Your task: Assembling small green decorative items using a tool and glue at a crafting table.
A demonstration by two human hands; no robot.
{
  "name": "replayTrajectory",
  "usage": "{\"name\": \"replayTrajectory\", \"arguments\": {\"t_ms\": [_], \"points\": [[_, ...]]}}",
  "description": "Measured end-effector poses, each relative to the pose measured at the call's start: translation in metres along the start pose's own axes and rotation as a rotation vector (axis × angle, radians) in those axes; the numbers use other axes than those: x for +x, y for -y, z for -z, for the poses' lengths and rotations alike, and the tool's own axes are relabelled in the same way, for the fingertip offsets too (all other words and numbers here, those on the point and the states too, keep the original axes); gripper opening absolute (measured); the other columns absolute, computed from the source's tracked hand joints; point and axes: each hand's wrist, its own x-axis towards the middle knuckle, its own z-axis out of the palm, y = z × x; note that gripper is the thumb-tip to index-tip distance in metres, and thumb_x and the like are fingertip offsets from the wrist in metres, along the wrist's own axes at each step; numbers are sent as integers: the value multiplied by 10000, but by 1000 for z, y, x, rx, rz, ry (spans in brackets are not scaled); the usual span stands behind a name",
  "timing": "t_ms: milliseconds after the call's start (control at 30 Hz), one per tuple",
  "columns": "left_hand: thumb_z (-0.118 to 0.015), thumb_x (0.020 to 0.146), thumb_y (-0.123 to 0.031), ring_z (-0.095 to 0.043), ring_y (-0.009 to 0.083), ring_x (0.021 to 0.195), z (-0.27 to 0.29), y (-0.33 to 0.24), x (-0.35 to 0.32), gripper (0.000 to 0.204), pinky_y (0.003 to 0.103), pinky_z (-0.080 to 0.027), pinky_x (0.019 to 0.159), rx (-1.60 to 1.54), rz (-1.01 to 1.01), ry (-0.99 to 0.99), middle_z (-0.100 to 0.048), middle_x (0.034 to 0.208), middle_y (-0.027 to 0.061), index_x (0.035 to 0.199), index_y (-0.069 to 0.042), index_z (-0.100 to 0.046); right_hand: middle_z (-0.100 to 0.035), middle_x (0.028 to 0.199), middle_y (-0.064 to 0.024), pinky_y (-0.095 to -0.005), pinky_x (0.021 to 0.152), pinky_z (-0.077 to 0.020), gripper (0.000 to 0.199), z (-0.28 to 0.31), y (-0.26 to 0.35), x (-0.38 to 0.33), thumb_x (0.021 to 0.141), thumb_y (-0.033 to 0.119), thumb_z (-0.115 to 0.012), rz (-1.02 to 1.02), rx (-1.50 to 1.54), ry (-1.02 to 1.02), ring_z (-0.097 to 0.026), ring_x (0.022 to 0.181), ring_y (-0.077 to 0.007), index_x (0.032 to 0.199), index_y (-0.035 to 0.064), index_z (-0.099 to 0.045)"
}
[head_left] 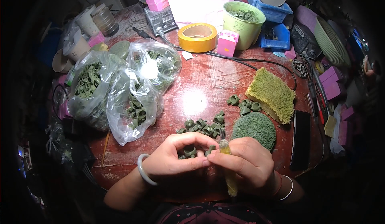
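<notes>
My left hand point(176, 153) pinches a small dark green wax-like ring point(209, 150) between thumb and fingertips. My right hand point(250, 159) grips a tool with a yellow, tape-wrapped handle point(230, 180), its narrow tip pointing away from me beside the ring. The right fingertips meet the left thumb, so the exact contact of the tip is hard to see. Just beyond my hands lies a heap of similar green rings point(200, 127), with a few more under the left palm. Another small cluster of rings point(248, 106) sits by a round green scouring pad point(256, 129).
Clear plastic bags point(150, 99) of green pieces stand at the left. A yellow-green sponge point(272, 95) and a black flat bar point(300, 139) are at the right. Farther back are a yellow tape roll point(196, 45), a light green bucket point(250, 33), black cables and blue bins point(274, 41).
</notes>
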Motion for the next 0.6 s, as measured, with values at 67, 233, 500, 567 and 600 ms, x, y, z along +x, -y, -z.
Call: {"name": "replayTrajectory", "arguments": {"t_ms": [67,233,500,567,600], "points": [[-702,888,-82,-569,47,852,1,1,-1,337,223,-466,788,11,-9,6,-644,1013,4,1201,13,-621,-683,897,-84,-313,659,-531,259,1,-1,-1,761,95,-747,2,18,20,-676,792,-231,1010,42,-702],[-714,876,-89,-564,51,843,3,3,-1,342,224,-466,788,54,-44,6,-646,1041,15,1191,11,-627,-682,933,-92,-319,662,-536,267,1,0,2,760,88,-757,19,69,39,-675,801,-238,1018,47,-699],[-709,863,-58,-554,47,809,0,0,0,338,219,-461,774,67,-69,-86,-651,1045,22,1185,8,-631,-682,927,-100,-318,662,-536,351,-6,-4,0,774,102,-775,28,81,-44,-667,786,-243,1099,35,-659],[-707,862,-44,-555,43,805,0,0,0,343,216,-464,766,57,-46,-108,-650,1044,23,1190,13,-625,-684,926,-105,-311,661,-533,352,-1,-1,3,800,127,-764,-21,105,-20,-667,785,-237,1117,27,-650],[-706,861,-30,-556,38,801,0,-1,0,349,214,-467,759,48,-24,-128,-649,1043,24,1195,19,-619,-687,925,-110,-305,659,-531,356,1,-1,5,826,152,-754,-71,128,3,-667,784,-231,1136,19,-640]]}}
